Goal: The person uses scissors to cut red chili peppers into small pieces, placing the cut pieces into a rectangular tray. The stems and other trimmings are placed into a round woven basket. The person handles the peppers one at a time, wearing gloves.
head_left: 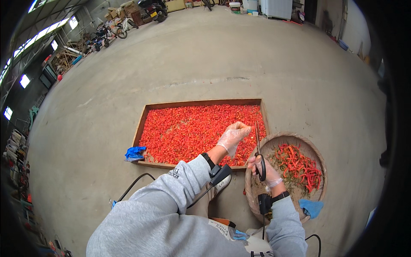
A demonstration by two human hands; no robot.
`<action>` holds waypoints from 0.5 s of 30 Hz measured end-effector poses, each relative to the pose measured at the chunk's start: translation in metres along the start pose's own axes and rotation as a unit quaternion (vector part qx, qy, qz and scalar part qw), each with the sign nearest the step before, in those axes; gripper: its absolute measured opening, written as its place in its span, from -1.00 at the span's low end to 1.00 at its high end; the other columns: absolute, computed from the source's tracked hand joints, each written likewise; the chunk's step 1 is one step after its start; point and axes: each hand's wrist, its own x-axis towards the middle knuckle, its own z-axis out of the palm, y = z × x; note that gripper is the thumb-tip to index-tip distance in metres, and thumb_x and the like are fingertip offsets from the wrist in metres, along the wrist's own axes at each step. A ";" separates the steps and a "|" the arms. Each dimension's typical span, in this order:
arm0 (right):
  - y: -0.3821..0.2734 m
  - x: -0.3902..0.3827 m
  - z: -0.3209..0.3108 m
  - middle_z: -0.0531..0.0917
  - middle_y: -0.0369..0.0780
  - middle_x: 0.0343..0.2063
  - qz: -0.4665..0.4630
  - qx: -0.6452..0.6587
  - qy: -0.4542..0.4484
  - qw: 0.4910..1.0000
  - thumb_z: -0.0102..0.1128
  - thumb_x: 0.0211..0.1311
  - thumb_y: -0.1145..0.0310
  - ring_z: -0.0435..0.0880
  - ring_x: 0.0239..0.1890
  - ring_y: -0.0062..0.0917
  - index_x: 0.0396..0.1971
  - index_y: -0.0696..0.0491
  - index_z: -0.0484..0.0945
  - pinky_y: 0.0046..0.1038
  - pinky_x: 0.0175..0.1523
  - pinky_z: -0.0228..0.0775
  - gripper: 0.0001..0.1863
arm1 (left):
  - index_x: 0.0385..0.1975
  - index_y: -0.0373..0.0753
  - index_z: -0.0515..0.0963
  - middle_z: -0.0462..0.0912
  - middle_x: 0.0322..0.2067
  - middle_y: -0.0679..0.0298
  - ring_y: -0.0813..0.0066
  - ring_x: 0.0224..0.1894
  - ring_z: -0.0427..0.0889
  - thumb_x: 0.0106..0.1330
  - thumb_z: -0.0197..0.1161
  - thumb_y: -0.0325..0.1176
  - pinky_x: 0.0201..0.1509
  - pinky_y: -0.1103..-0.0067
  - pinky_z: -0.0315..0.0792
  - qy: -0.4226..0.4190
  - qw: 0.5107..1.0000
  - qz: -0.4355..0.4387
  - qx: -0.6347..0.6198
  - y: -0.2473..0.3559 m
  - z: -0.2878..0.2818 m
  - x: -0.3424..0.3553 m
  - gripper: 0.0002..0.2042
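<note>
My left hand (233, 138), in a clear plastic glove, is held over the right part of a wooden tray (201, 102) full of cut red chilli pieces (184, 128). Its fingers are pinched together; whatever may be between them is too small to make out. My right hand (268, 172), gloved likewise, grips a pair of scissors (257, 143) by the black handles. The blades point away from me, close to the left fingertips, and look nearly closed. Right of the tray, partly under my right hand, stands a round woven basket (322, 160) with whole red chillies (302, 167) and green stems.
A blue cloth (311, 208) hangs at the basket's near right rim. Crumpled blue plastic (135, 153) lies on the tray's near left corner. My shoe (222, 183) is close to the tray's near edge. Motorbikes (153, 9), buckets (235, 7) and stacked goods line the far walls.
</note>
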 end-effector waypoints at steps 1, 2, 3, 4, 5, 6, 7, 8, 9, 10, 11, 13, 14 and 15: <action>0.002 0.000 0.000 0.55 -0.31 -0.51 -0.007 -0.030 0.000 1.000 -0.06 0.33 -0.09 0.43 -0.54 -0.75 -0.22 0.13 0.47 -0.70 -0.40 0.31 -0.49 | -0.35 -0.20 0.49 0.49 -0.45 0.40 0.62 -0.36 0.45 0.17 0.33 -0.12 -0.27 0.60 0.39 0.003 1.000 -0.002 0.008 0.001 0.000 0.000 -0.71; 0.002 0.000 0.000 0.54 -0.30 -0.50 -0.002 -0.057 0.000 0.998 -0.07 0.34 -0.08 0.40 -0.51 -0.74 -0.19 0.14 0.47 -0.69 -0.35 0.31 -0.49 | -0.35 -0.21 0.48 0.48 -0.45 0.41 0.63 -0.37 0.43 0.18 0.33 -0.14 -0.27 0.61 0.37 -0.005 1.000 0.010 0.011 0.001 0.002 0.000 -0.72; 0.002 0.001 -0.001 0.54 -0.30 -0.50 -0.006 -0.040 -0.010 0.999 -0.07 0.34 -0.08 0.40 -0.51 -0.74 -0.20 0.14 0.47 -0.69 -0.35 0.31 -0.49 | -0.35 -0.21 0.48 0.48 -0.44 0.40 0.64 -0.36 0.43 0.18 0.33 -0.14 -0.27 0.61 0.37 -0.008 1.000 -0.005 0.019 0.002 0.002 -0.001 -0.72; 0.002 0.001 -0.001 0.54 -0.30 -0.50 -0.002 -0.034 -0.011 0.999 -0.08 0.35 -0.08 0.40 -0.51 -0.74 -0.20 0.14 0.47 -0.68 -0.36 0.30 -0.49 | -0.35 -0.21 0.48 0.49 -0.43 0.40 0.64 -0.36 0.43 0.18 0.32 -0.15 -0.27 0.61 0.36 -0.016 0.999 -0.015 0.029 0.003 0.003 -0.002 -0.73; 0.001 0.000 -0.001 0.54 -0.31 -0.50 -0.003 -0.032 -0.017 0.999 -0.08 0.35 -0.07 0.40 -0.51 -0.74 -0.20 0.14 0.48 -0.68 -0.36 0.30 -0.50 | -0.35 -0.21 0.48 0.49 -0.42 0.40 0.64 -0.36 0.42 0.19 0.32 -0.16 -0.26 0.61 0.36 -0.024 0.999 -0.025 0.039 0.005 0.004 -0.003 -0.73; 0.000 0.001 0.000 0.53 -0.32 -0.53 -0.017 -0.034 -0.018 0.999 -0.06 0.34 -0.08 0.40 -0.55 -0.74 -0.25 0.14 0.48 -0.69 -0.41 0.30 -0.50 | -0.34 -0.22 0.49 0.50 -0.41 0.39 0.66 -0.35 0.42 0.19 0.32 -0.16 -0.26 0.62 0.35 -0.022 0.998 -0.038 0.040 0.007 0.006 -0.004 -0.73; -0.001 0.001 0.000 0.53 -0.32 -0.55 -0.014 -0.033 -0.013 0.999 -0.05 0.33 -0.08 0.40 -0.56 -0.74 -0.26 0.14 0.48 -0.69 -0.43 0.29 -0.50 | -0.33 -0.23 0.49 0.50 -0.41 0.39 0.66 -0.36 0.41 0.19 0.32 -0.16 -0.27 0.63 0.34 -0.021 0.998 -0.033 0.047 0.008 0.007 -0.005 -0.73; -0.002 0.000 0.000 0.52 -0.32 -0.56 -0.012 -0.032 -0.009 0.999 -0.05 0.33 -0.08 0.40 -0.57 -0.74 -0.27 0.14 0.48 -0.69 -0.45 0.28 -0.50 | -0.32 -0.23 0.49 0.50 -0.41 0.39 0.66 -0.37 0.41 0.19 0.31 -0.15 -0.28 0.63 0.34 -0.017 0.998 -0.031 0.057 0.010 0.008 -0.006 -0.72; -0.004 0.000 0.000 0.52 -0.33 -0.58 -0.011 -0.038 -0.004 0.999 -0.04 0.33 -0.08 0.40 -0.59 -0.74 -0.29 0.14 0.48 -0.69 -0.47 0.28 -0.50 | -0.31 -0.23 0.50 0.50 -0.40 0.39 0.67 -0.37 0.40 0.19 0.31 -0.15 -0.28 0.64 0.33 -0.017 0.998 -0.023 0.064 0.012 0.008 -0.008 -0.72; -0.004 0.000 0.002 0.51 -0.33 -0.62 -0.012 -0.012 -0.001 1.000 -0.01 0.31 -0.09 0.40 -0.61 -0.74 -0.30 0.15 0.47 -0.69 -0.50 0.27 -0.50 | -0.29 -0.24 0.50 0.50 -0.41 0.39 0.66 -0.37 0.41 0.19 0.30 -0.15 -0.28 0.64 0.34 -0.022 0.999 -0.028 0.040 0.014 0.007 -0.008 -0.71; -0.006 -0.001 0.002 0.51 -0.33 -0.62 -0.006 0.009 0.002 1.000 -0.01 0.31 -0.08 0.41 -0.61 -0.74 -0.30 0.15 0.47 -0.70 -0.51 0.27 -0.49 | -0.29 -0.25 0.49 0.50 -0.41 0.39 0.65 -0.37 0.42 0.20 0.30 -0.15 -0.27 0.64 0.35 -0.023 0.998 -0.048 0.045 0.015 0.005 -0.008 -0.71; -0.009 -0.002 0.003 0.51 -0.32 -0.63 0.000 0.033 0.001 0.999 0.01 0.31 -0.08 0.42 -0.62 -0.73 -0.30 0.16 0.47 -0.70 -0.52 0.27 -0.49 | -0.29 -0.25 0.49 0.50 -0.40 0.38 0.63 -0.36 0.43 0.20 0.30 -0.16 -0.25 0.63 0.36 -0.038 0.995 -0.075 0.054 0.017 0.000 -0.008 -0.71; -0.010 -0.002 0.003 0.52 -0.31 -0.62 0.012 0.029 0.005 1.000 0.01 0.31 -0.08 0.42 -0.62 -0.73 -0.30 0.17 0.47 -0.70 -0.52 0.27 -0.49 | -0.30 -0.25 0.49 0.51 -0.41 0.37 0.61 -0.36 0.46 0.20 0.29 -0.17 -0.23 0.62 0.38 -0.040 0.997 -0.057 0.045 0.015 -0.001 -0.009 -0.72; -0.011 -0.002 0.002 0.53 -0.30 -0.62 0.026 0.020 0.010 0.999 0.01 0.30 -0.08 0.43 -0.63 -0.73 -0.30 0.17 0.47 -0.70 -0.53 0.27 -0.49 | -0.30 -0.25 0.49 0.51 -0.41 0.37 0.61 -0.36 0.46 0.20 0.29 -0.18 -0.23 0.61 0.38 -0.038 0.997 -0.052 0.036 0.013 -0.002 -0.008 -0.73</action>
